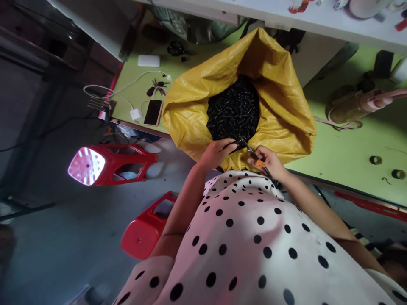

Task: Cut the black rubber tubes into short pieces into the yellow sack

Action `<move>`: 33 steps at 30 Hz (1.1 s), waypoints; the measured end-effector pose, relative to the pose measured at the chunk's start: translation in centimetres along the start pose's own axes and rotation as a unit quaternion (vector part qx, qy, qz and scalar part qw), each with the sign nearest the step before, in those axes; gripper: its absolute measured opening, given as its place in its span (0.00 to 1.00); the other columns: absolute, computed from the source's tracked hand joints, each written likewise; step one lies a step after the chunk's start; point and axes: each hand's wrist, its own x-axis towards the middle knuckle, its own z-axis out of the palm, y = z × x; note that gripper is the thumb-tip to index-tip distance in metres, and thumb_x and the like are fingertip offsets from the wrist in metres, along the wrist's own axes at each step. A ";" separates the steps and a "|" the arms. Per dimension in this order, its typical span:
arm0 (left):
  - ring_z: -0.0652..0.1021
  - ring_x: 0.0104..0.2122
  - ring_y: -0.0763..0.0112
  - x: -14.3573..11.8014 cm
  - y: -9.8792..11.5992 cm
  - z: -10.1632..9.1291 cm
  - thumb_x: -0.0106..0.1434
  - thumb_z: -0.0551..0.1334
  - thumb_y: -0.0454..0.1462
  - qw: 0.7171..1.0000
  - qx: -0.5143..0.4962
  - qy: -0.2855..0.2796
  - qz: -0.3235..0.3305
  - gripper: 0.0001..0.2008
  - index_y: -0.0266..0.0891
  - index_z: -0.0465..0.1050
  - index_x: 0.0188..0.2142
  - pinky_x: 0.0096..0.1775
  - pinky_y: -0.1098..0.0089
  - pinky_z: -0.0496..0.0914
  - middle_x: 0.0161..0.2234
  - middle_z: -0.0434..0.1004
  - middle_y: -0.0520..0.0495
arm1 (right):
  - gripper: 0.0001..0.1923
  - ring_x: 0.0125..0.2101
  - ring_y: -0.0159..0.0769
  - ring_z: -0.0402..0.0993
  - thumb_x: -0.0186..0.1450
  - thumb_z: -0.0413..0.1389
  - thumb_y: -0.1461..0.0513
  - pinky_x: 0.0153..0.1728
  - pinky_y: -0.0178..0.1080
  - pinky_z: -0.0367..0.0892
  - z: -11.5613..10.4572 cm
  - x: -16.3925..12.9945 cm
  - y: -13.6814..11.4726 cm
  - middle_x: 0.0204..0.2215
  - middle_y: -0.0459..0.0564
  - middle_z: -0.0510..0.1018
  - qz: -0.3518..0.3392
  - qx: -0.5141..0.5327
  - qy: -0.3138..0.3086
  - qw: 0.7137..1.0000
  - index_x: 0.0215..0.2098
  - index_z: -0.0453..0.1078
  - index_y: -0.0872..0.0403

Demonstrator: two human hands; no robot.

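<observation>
A yellow woven sack (197, 91) stands with its mouth spread wide, holding a heap of small black cylindrical parts (233, 108). Over its near rim, my left hand (219, 151) pinches one small black part (241, 143) between thumb and fingers. My right hand (267, 161) is closed around a slim dark tool (250, 151) with an orange patch at its grip. The tool's thin tip meets or lies just beside the black part; I cannot tell which. What kind of tool it is does not show clearly.
On the green tabletop (352, 148) lie a phone (153, 112), a white cable with charger (135, 114), keys (158, 87), scissors (176, 48) and a pink-topped bottle (352, 108). Two red stools (141, 237) stand at left. A white shelf (248, 10) overhangs the back.
</observation>
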 end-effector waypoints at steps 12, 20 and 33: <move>0.73 0.30 0.70 -1.5 2.8 1.4 0.73 0.58 0.50 0.996 -0.007 -0.089 -0.007 0.16 0.43 0.73 0.37 0.34 0.69 0.65 0.28 0.72 0.54 | 0.40 0.19 0.28 0.63 0.50 0.79 0.44 0.19 0.35 0.62 1.4 2.2 -2.3 0.27 0.41 0.77 -0.016 0.124 0.120 0.985 0.51 0.68 0.47; 0.83 0.45 0.66 -2.0 0.1 2.5 0.72 0.61 0.46 0.996 -0.009 0.090 -0.013 0.13 0.45 0.78 0.49 0.48 0.68 0.74 0.44 0.86 0.50 | 0.37 0.26 0.33 0.69 0.54 0.77 0.46 0.25 0.36 0.65 0.4 0.0 -0.1 0.31 0.43 0.77 -0.003 0.092 0.133 0.987 0.52 0.65 0.45; 0.85 0.47 0.61 -1.9 0.2 1.3 0.71 0.64 0.43 0.993 0.021 0.116 0.025 0.12 0.42 0.83 0.47 0.52 0.64 0.75 0.46 0.88 0.45 | 0.38 0.29 0.34 0.63 0.54 0.76 0.40 0.33 0.39 0.61 1.2 -3.5 0.2 0.30 0.40 0.68 0.025 0.079 -0.026 0.996 0.49 0.65 0.47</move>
